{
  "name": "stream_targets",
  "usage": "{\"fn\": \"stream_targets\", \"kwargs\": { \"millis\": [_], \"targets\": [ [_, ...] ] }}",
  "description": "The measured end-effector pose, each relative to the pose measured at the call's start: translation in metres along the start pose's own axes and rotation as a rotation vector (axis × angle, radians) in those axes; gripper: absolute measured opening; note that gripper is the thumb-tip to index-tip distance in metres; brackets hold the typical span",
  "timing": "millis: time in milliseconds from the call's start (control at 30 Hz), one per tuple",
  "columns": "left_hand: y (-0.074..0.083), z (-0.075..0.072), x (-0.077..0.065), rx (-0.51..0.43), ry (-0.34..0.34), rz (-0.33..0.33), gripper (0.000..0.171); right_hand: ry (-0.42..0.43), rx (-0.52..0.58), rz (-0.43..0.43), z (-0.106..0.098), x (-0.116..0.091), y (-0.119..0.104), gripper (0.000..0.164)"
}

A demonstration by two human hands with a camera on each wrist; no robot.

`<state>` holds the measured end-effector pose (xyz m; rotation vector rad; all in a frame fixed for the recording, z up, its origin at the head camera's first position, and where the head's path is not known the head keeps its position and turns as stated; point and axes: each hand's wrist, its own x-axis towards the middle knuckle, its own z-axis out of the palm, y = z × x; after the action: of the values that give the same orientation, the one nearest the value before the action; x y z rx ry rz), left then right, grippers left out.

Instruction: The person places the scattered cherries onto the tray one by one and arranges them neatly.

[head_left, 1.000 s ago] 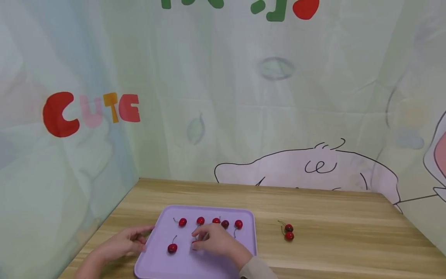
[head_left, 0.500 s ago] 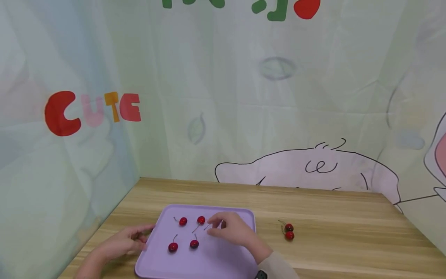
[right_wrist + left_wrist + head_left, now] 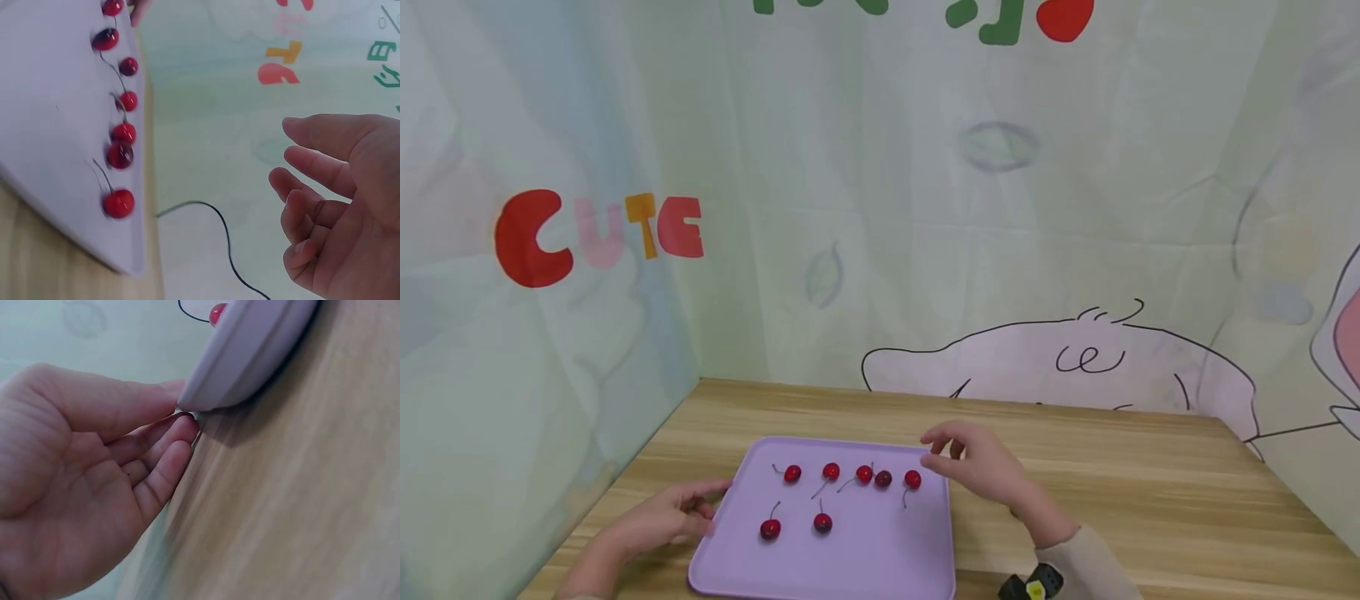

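Several red cherries with stems lie on the lilac tray [image 3: 880, 550] in the head view. The back row includes a left cherry [image 3: 792, 474], a dark cherry [image 3: 883, 479] and a right cherry [image 3: 912, 479]; two more, among them one cherry [image 3: 823, 523], lie in front. My left hand [image 3: 662, 518] rests at the tray's left edge, its thumb and fingertips touching the rim from outside. Above the tray's back right corner hovers my right hand [image 3: 973, 461], fingers loosely bent and holding nothing, as its palm [image 3: 350, 219] shows in the right wrist view.
The tray stands on a wooden table [image 3: 1112, 467] that ends at a printed cloth backdrop [image 3: 880, 208]. On the right wrist is a black and yellow device [image 3: 1035, 586]. The right hand and forearm cover the spot where two cherries lay on the table.
My right hand has moved right and back, away from the front row and across the back-row cherries, to the tray's right corner. The left hand stays at the rim.
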<state>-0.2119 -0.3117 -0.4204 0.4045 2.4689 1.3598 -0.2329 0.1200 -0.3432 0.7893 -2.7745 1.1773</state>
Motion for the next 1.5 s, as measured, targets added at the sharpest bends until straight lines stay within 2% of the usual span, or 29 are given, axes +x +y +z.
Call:
{"fn": "stream_targets", "kwargs": {
  "millis": [167, 300, 533, 767, 1000, 1233, 1500],
  "targets": [
    [-0.001, -0.001, 0.000, -0.001, 0.000, 0.001, 0.068, 0.053, -0.044, 0.026, -0.025, -0.013, 0.009, 0.025],
    [-0.002, -0.001, 0.000, 0.005, -0.001, 0.018, 0.068, 0.062, -0.051, 0.059, -0.040, -0.024, 0.018, 0.028],
    [-0.002, -0.002, -0.001, -0.006, -0.012, 0.025, 0.068, 0.080, -0.073, 0.098, -0.052, -0.042, 0.046, 0.026],
    [-0.002, -0.002, -0.001, -0.008, -0.017, 0.041, 0.068, 0.069, -0.035, 0.132, -0.053, -0.061, 0.071, 0.028],
    [-0.003, -0.003, -0.001, -0.001, -0.027, 0.052, 0.067, 0.048, -0.056, 0.222, -0.044, -0.068, 0.091, 0.027],
    [-0.002, -0.002, 0.000, 0.016, -0.013, 0.041, 0.066, 0.025, -0.036, 0.194, -0.035, -0.071, 0.105, 0.026],
    [-0.003, -0.002, 0.000, -0.007, -0.025, 0.055, 0.066, -0.008, -0.039, 0.154, -0.031, -0.071, 0.115, 0.020]
  ]
}}
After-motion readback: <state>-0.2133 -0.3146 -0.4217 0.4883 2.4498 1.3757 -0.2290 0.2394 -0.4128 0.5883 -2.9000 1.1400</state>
